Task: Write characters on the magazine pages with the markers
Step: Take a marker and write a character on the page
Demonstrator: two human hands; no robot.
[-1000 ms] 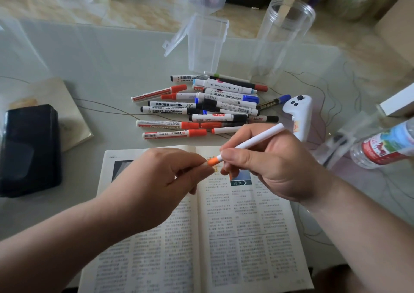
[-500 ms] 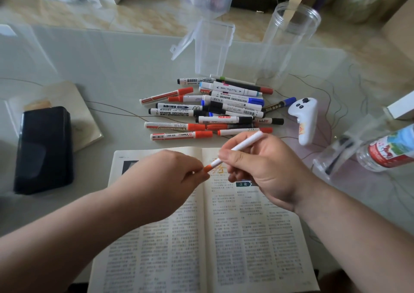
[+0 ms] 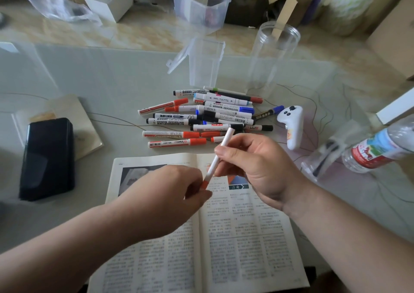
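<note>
An open magazine (image 3: 242, 236) with printed text lies at the table's near edge. Above its top half my right hand (image 3: 253, 169) grips a slim white marker (image 3: 218, 156) by the barrel, tilted with its orange cap (image 3: 205, 184) pointing down and left. My left hand (image 3: 172, 194) pinches that orange cap between thumb and fingers. The cap sits on the marker. Beyond the magazine lies a pile of several markers (image 3: 201, 117) with red, blue and black caps.
A black case (image 3: 47, 158) rests on a notebook (image 3: 83, 122) at the left. A clear square container (image 3: 205, 64) and a clear round jar (image 3: 273, 57) stand behind the pile. A white controller (image 3: 291, 124) and a water bottle (image 3: 380, 149) lie to the right.
The marker has swung from nearly flat to steeper, its capped end lower over the page. Both hands keep their hold and have shifted slightly toward me; the camera tilted.
</note>
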